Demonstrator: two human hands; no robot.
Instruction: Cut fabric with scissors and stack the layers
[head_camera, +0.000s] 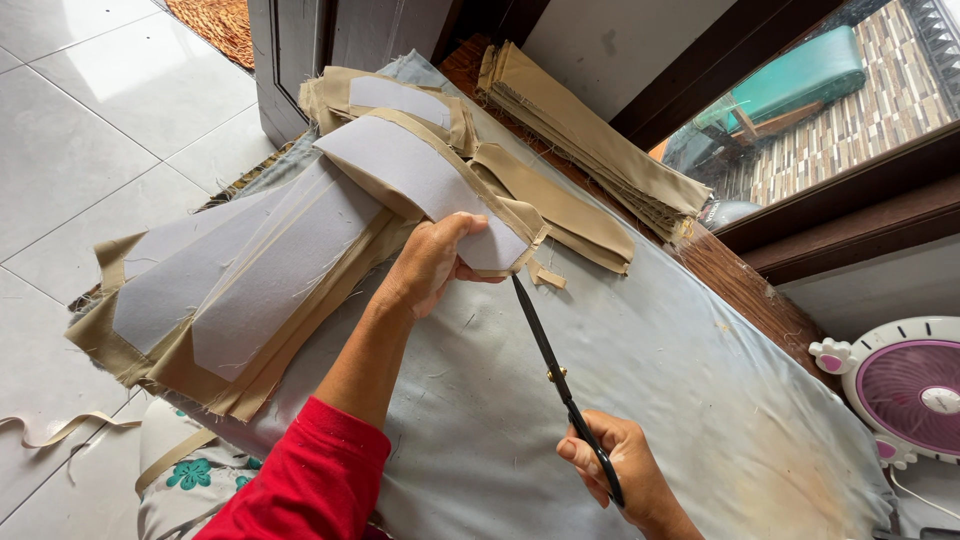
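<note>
My left hand (432, 262) grips the near end of a khaki fabric piece faced with grey interfacing (415, 175), lifting it off the table. My right hand (622, 468) holds black scissors (548, 358) by the handles. Their blades point up toward the corner of the held piece, with the tips at its lower edge. A small khaki offcut (547, 276) lies just to the right of the blade tips. My left arm wears a red sleeve (315, 480).
A pale blue-grey cloth (640, 390) covers the table. Stacks of khaki and interfaced pieces lie at left (240, 290) and behind (590, 130). A pink and white fan (905, 385) stands at right. Fabric strips (60, 428) lie on the white tiled floor.
</note>
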